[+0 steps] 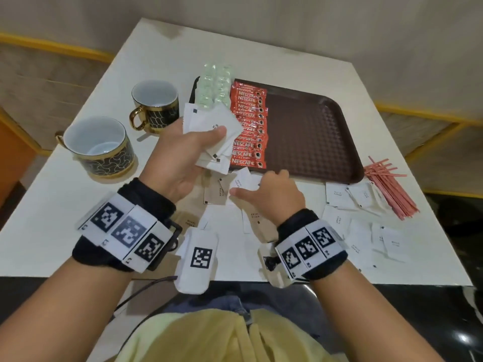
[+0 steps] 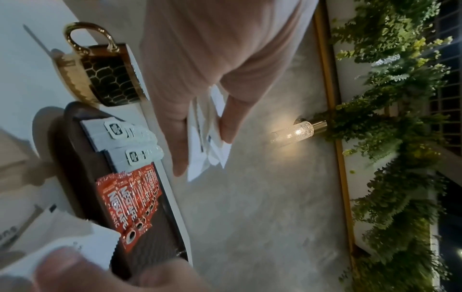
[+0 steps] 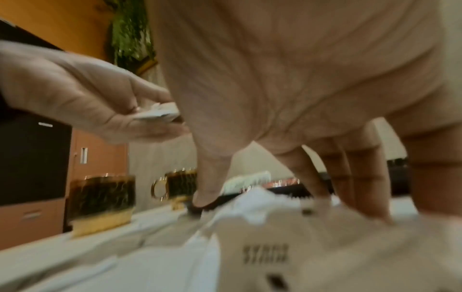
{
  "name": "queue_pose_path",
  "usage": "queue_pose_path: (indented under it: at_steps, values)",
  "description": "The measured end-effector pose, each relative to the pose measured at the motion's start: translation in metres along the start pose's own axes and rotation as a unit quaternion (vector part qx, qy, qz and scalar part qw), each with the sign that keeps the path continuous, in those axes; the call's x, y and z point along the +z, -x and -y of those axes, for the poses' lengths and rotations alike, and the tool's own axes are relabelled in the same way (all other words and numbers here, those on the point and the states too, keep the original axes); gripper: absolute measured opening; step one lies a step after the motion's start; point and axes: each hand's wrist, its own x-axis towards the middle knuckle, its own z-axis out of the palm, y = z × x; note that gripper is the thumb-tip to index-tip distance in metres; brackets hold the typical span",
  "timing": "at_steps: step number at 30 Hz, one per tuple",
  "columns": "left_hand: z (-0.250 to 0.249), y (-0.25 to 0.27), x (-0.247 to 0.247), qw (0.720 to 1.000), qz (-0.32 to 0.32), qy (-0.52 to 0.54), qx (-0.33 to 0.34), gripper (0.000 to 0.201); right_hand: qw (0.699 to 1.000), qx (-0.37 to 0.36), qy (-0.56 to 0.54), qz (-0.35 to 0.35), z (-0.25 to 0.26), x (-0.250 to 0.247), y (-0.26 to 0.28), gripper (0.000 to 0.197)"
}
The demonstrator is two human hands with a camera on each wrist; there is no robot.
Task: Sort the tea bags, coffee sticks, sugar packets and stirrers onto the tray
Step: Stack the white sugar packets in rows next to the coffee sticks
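A white table (image 1: pixel 65 205) carries a brown tray (image 1: pixel 313 131) with a row of red coffee sticks (image 1: pixel 248 121) printed "NESCAFE" and pale tea bags (image 1: pixel 214 87) at its left end. Two black-and-gold cups (image 1: pixel 99 147) stand left of the tray. The left hand (image 1: pixel 180 158) pinches a fan of white sugar packets (image 1: pixel 209 121); the right hand (image 1: pixel 269 194), fingers curled downward, presses on loose packets (image 1: pixel 360 231) marked "SUGAR". Pink stirrers (image 1: pixel 389 189) lie right of the tray.

2 black-and-gold cups (image 1: pixel 98 145) (image 1: pixel 155 107) on the white table (image 1: pixel 300 71); lit wall lamp (image 2: pixel 297 131)
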Motion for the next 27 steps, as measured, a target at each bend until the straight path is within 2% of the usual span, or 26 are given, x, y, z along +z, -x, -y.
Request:
queue_pose_path:
  at_steps: [4, 9, 14, 18, 21, 23, 25, 27]
  values:
    - [0.005, 0.003, -0.001, 1.000, -0.021, 0.008, 0.022, 0.030, 0.999, 0.023, 0.028, -0.013, 0.019, 0.009, -0.007, 0.071]
    - [0.011, 0.003, -0.012, 0.999, -0.032, 0.016, 0.006, 0.033, 0.997, 0.048, -0.053, 0.022, 0.025, 0.003, -0.019, 0.064]
    - [0.007, 0.001, -0.031, 0.998, -0.039, 0.046, -0.033, 0.028, 0.992, 0.002, -0.127, -0.024, 0.019, 0.004, -0.022, 0.040]
    - [-0.002, -0.002, -0.043, 0.981, -0.020, 0.153, -0.118, 0.031, 0.970, -0.055, -0.233, -0.047, 0.011, -0.011, -0.021, 0.037]
    - [-0.006, -0.003, -0.044, 0.968, -0.008, 0.205, -0.142, 0.035, 0.923, -0.080, -0.371, -0.058, 0.009, -0.035, -0.019, 0.031]
    - [-0.008, -0.004, -0.039, 0.964, 0.003, 0.216, -0.157, 0.036, 0.869, -0.085, -0.486, -0.027, 0.012, -0.052, -0.014, 0.032]
    - [-0.009, -0.005, -0.029, 0.957, 0.021, 0.229, -0.175, 0.035, 0.803, -0.110, -0.585, 0.030, 0.020, -0.068, -0.007, 0.032]
    - [-0.009, -0.007, -0.016, 0.951, 0.049, 0.241, -0.188, 0.032, 0.745, -0.138, -0.649, 0.067, 0.031, -0.078, 0.001, 0.030]
